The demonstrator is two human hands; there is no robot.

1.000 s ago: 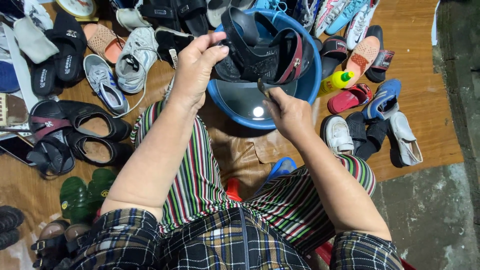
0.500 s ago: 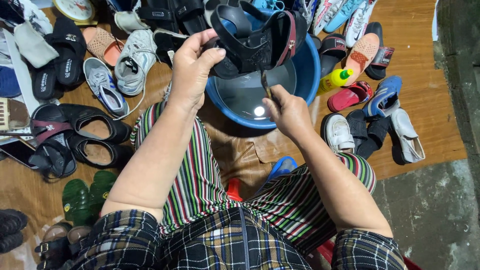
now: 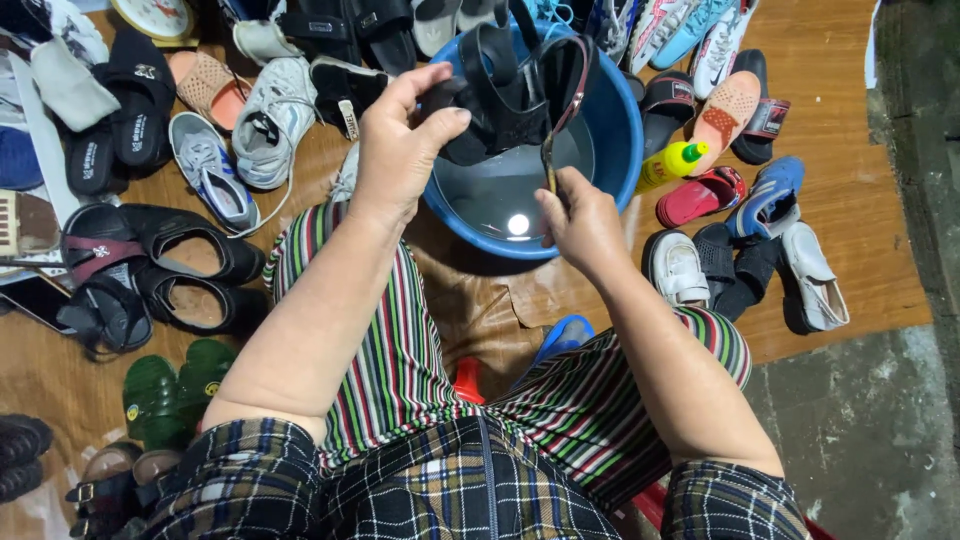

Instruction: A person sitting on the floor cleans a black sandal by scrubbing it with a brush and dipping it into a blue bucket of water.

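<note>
My left hand (image 3: pixel 400 150) grips a black strapped sandal (image 3: pixel 510 90) by its heel end and holds it over a blue basin (image 3: pixel 610 150) with water in it. My right hand (image 3: pixel 580 225) is closed on a thin handle, likely a small brush (image 3: pixel 550 165), whose tip touches the sandal's side above the water. The sandal has a dark red strap edge on its right side. Both forearms reach out over my striped trousers.
Many shoes and sandals lie on the wooden floor around the basin: grey sneakers (image 3: pixel 215 175) and black sandals (image 3: pixel 170 265) at left, white shoes (image 3: pixel 680 265), a red slipper (image 3: pixel 700 195) and a yellow bottle (image 3: pixel 670 165) at right. Grey concrete lies at far right.
The sandal has been lifted a little and turned over the basin. My right hand has shifted slightly with the handle against the sandal's side.
</note>
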